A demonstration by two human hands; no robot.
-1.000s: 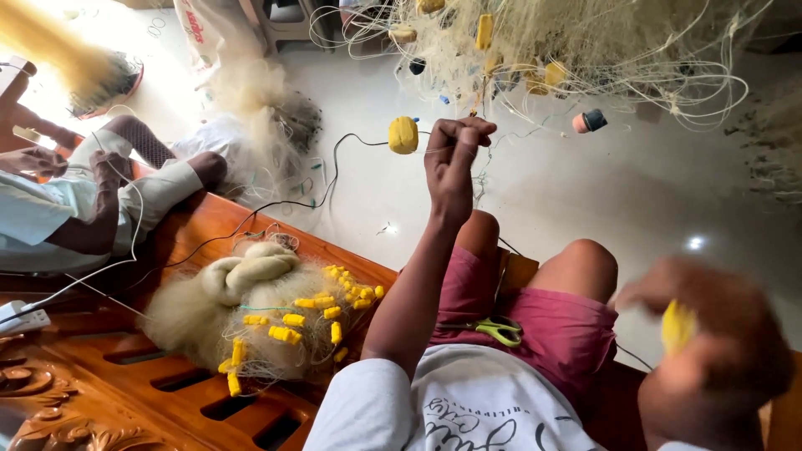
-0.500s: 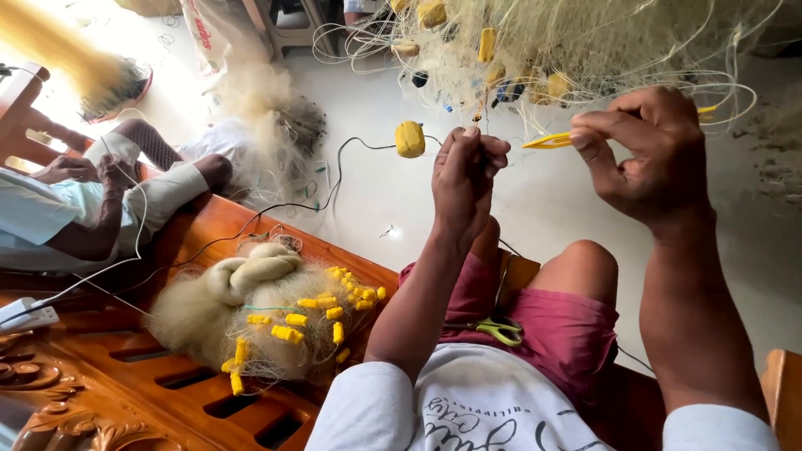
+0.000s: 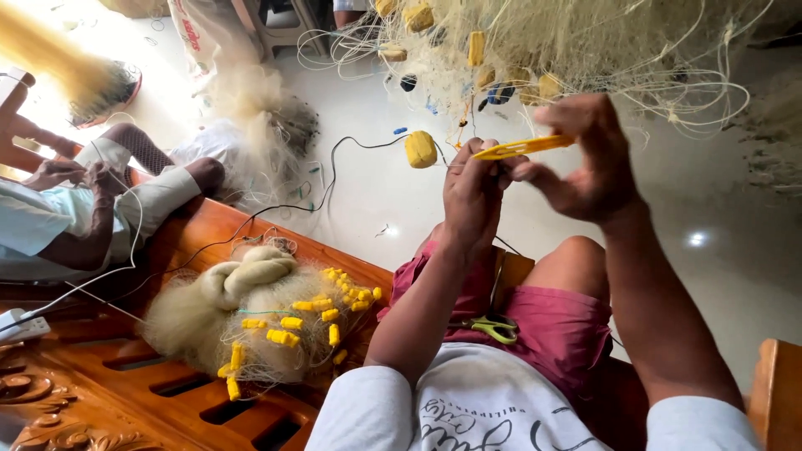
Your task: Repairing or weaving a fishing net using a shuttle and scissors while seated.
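Head view, 2 hands, right hand [image 3: 585,163] pinching 1 yellow netting needle [image 3: 522,148], left hand [image 3: 470,188] fingers together on net line, 1 yellow float [image 3: 420,149] beside it.

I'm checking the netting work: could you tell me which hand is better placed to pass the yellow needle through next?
Right, probably. The right hand pinches the yellow netting needle, its tip pointing at the left hand, which grips the net line beside the yellow float.

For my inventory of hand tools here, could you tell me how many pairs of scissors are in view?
1: the green-handled scissors lie on the person's lap, on the red shorts, below the left hand. Others may be hidden under the netting.
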